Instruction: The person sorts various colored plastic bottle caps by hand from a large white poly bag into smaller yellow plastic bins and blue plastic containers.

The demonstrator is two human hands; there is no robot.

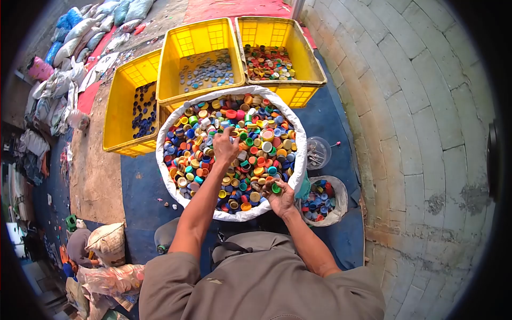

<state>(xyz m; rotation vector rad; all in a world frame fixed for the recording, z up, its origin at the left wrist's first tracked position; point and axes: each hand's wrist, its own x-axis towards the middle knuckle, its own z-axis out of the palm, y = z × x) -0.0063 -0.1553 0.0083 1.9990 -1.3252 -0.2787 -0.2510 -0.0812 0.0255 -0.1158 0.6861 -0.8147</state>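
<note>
A big round white sack (300,125) full of mixed coloured bottle caps (234,154) stands in front of me. Over the middle of the caps my left hand (226,145) reaches in, its fingers apart and nothing seen between them. At the sack's near right edge my right hand (279,197) is turned palm up, its fingers curled round a green cap (276,188). Beyond the sack are three yellow crates: the left one (120,117) has dark blue caps, the middle one (200,40) light blue caps, the right one (306,64) red, green and white caps.
Right of the sack are a small clear tub (318,153) and a white bag (341,200) of blue and red caps. A block wall (416,133) rises at the right. Filled sacks (80,32) lie back left. Near left, a person (80,248) is beside bags.
</note>
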